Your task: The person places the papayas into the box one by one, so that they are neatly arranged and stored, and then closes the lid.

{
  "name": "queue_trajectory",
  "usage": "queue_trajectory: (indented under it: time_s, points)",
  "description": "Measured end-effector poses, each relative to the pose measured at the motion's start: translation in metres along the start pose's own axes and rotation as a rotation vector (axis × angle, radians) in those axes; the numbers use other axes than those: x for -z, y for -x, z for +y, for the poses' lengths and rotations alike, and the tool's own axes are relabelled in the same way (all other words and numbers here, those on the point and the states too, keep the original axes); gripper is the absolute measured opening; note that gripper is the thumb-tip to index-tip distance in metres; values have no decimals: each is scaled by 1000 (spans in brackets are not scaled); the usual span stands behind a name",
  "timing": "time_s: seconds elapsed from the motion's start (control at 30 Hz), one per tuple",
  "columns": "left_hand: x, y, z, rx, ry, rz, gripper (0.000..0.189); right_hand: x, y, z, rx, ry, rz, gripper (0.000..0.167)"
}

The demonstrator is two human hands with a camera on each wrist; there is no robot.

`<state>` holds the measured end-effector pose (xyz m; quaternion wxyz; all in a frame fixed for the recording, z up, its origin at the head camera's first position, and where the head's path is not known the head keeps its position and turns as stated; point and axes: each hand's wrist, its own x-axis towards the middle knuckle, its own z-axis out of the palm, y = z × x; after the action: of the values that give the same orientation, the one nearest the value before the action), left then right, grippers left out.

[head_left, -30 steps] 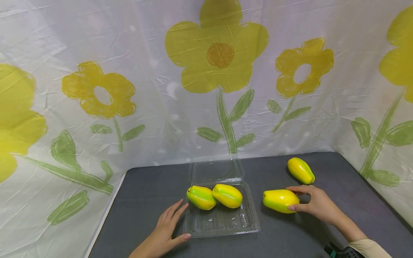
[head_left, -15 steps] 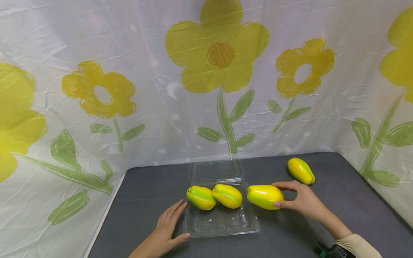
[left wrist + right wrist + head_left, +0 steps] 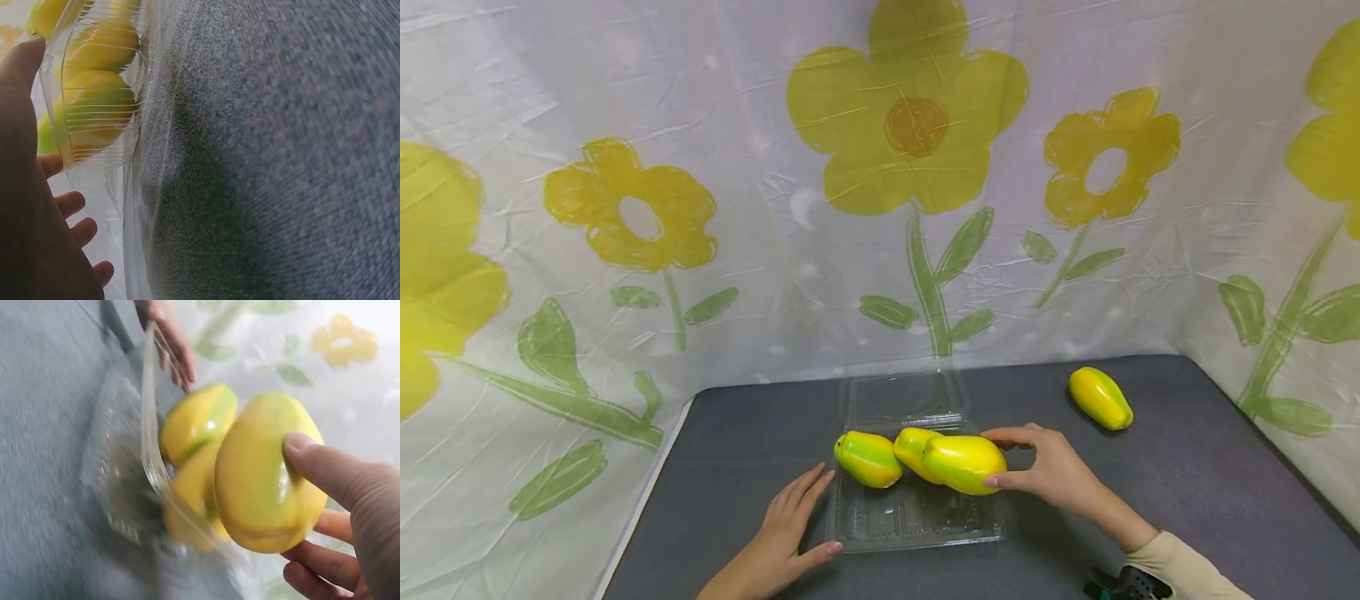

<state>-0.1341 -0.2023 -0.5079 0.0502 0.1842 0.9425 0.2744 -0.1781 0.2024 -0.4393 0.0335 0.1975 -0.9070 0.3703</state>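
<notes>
A clear plastic clamshell container [image 3: 925,525] lies unfolded on the dark table, its lid [image 3: 898,396] laid back toward the wall. Two yellow-green papayas sit in its back row, the left papaya [image 3: 868,460] in full view and the middle papaya [image 3: 912,450] partly covered in the head view. My right hand [image 3: 1060,475] pinches a third papaya [image 3: 269,475] between thumb and fingers, over the container's right half. With fingers extended, my left hand [image 3: 782,529] rests at the container's left edge; its thumb is by the rim [image 3: 53,106] in the left wrist view.
Another papaya [image 3: 1101,398] lies on the table [image 3: 752,433] at the back right. A white curtain [image 3: 760,250] printed with yellow flowers surrounds the table at the back and sides. A dark strap [image 3: 1127,583] circles the right wrist.
My right hand has carried the papaya leftward from the table to over the container, where it now overlaps the middle papaya. The left hand has stayed at the container's edge.
</notes>
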Motion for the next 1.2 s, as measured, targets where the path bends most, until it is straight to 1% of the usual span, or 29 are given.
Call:
queue_trajectory:
  time_s: [0.23, 0.5, 0.7, 0.83, 1.2]
  points:
    - [0, 0, 1, 10, 14, -10, 84, -20, -5, -18, 48, -46, -33, 59]
    - [1, 0, 0, 9, 22, -10, 84, -43, -10, -38, 30, -160, -105, 57]
    - [0, -1, -1, 9, 28, -14, 83, -59, -11, -51, 3, -255, -123, 56]
    - [-1, -1, -2, 14, 27, -13, 82, -67, -12, -57, -20, -300, -137, 55]
    - [0, 0, 0, 26, 29, -24, 83, -87, -14, -62, -11, -341, -150, 57]
